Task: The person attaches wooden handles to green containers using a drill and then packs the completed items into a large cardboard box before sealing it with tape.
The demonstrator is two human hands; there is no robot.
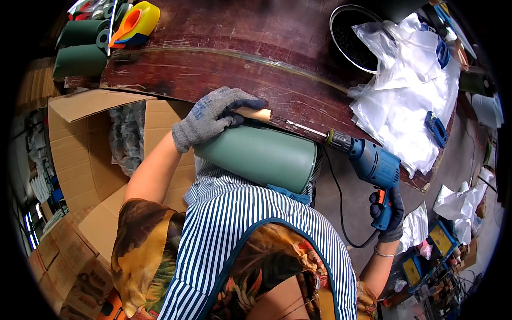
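A green metal cylinder (261, 156) lies on its side against my striped apron at the edge of the dark red workbench (224, 58). My left hand (213, 114), in a grey glove, presses a small wooden handle (256, 113) onto the cylinder's top. My right hand (388, 210), in a dark glove, grips a blue electric drill (373, 165). The drill's long bit (305, 128) points left toward the wooden handle.
An open cardboard box (106, 154) with wrapped parts stands on my left. More green cylinders (80, 48) and a yellow-orange tape dispenser (136, 21) sit at the bench's far left. White plastic bags (405, 90) and a round dark pan (352, 37) lie at the right.
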